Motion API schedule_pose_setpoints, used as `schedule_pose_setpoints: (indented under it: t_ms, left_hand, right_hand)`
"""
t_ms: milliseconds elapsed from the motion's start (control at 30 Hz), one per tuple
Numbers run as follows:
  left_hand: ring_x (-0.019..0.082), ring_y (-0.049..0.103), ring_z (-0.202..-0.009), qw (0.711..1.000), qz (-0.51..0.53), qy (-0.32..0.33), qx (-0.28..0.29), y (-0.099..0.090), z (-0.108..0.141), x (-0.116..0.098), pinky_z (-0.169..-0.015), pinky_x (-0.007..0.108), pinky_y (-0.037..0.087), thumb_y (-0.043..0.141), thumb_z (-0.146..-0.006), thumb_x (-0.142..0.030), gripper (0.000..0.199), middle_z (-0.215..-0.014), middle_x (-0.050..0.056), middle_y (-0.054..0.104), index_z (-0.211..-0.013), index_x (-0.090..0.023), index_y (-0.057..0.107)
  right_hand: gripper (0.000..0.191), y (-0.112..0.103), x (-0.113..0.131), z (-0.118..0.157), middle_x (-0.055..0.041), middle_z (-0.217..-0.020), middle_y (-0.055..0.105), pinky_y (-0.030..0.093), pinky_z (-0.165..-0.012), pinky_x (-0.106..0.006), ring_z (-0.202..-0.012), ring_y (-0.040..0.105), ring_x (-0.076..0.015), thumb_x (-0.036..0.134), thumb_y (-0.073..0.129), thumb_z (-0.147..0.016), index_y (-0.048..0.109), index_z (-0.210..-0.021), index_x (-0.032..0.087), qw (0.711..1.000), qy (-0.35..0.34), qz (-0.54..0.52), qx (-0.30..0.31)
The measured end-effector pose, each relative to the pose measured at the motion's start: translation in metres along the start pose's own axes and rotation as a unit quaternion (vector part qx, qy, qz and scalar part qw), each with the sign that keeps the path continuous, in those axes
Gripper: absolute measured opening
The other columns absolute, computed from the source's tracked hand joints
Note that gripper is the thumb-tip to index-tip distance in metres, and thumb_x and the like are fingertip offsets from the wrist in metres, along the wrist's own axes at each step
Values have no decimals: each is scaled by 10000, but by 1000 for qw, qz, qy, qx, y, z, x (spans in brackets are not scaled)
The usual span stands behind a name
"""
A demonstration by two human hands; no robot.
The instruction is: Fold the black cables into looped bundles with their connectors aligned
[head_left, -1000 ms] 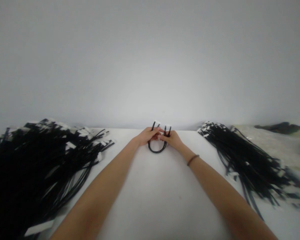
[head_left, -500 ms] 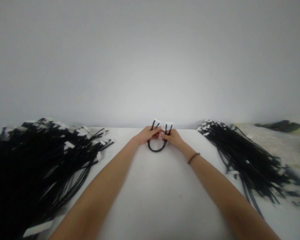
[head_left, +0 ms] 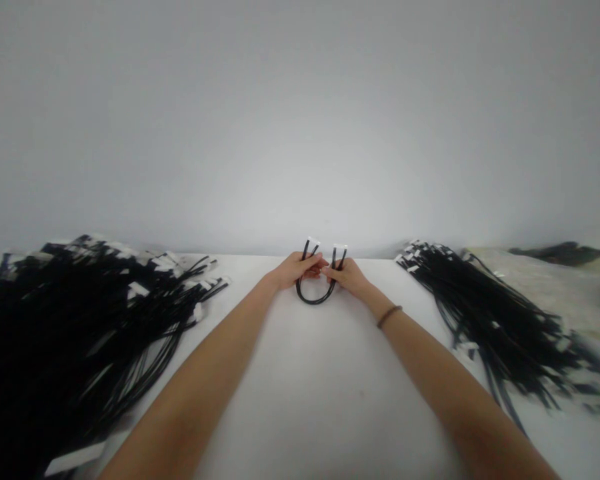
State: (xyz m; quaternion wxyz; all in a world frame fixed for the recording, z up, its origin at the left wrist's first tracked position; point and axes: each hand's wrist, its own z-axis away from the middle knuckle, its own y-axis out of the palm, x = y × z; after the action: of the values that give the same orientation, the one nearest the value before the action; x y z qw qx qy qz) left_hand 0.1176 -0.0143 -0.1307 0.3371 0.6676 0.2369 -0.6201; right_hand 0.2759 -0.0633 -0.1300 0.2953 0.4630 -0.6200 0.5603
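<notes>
A black cable [head_left: 314,302] hangs in a U shape between my two hands, over the far part of the white table. Its two ends stick up, each split into two strands under a white connector. My left hand [head_left: 296,267] is closed on the cable just below the left connector [head_left: 313,241]. My right hand [head_left: 349,275] pinches the other end, below the right connector [head_left: 340,247]. The fingertips of both hands are close together, and small details between them are too blurred to make out.
A large heap of black cables with white connectors [head_left: 45,333] covers the table's left side. On the right lies a smaller bundle of similar cables [head_left: 485,300], beside a clear plastic bag [head_left: 545,283]. A pale wall [head_left: 300,120] rises behind the white table [head_left: 320,393].
My right hand has shifted slightly to the right with its cable end, so the fingertips are a little further apart. My left hand has hardly moved.
</notes>
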Motion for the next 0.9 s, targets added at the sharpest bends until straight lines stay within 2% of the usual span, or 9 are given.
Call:
schedule_pose_setpoints:
  t_ms: [400, 900]
  left_hand:
    - [147, 575, -654, 1000, 5, 11, 25, 0, 2, -1, -699, 303, 448, 568, -681, -443, 409, -745, 111, 627, -807, -56, 609]
    - [147, 577, -657, 1000, -2, 9, 20, 0, 2, -1, -682, 290, 448, 567, -683, -440, 400, -744, 110, 630, -794, -58, 607]
  right_hand:
    - [399, 3, 2, 1, 13, -436, 461, 249, -418, -208, -417, 353, -62, 504, 595, -602, 565, -500, 119, 999, -11, 31, 14]
    - [410, 4, -2, 0, 12, -433, 452, 263, -423, -208, -416, 351, -65, 516, 583, -609, 568, -511, 118, 999, -22, 37, 14]
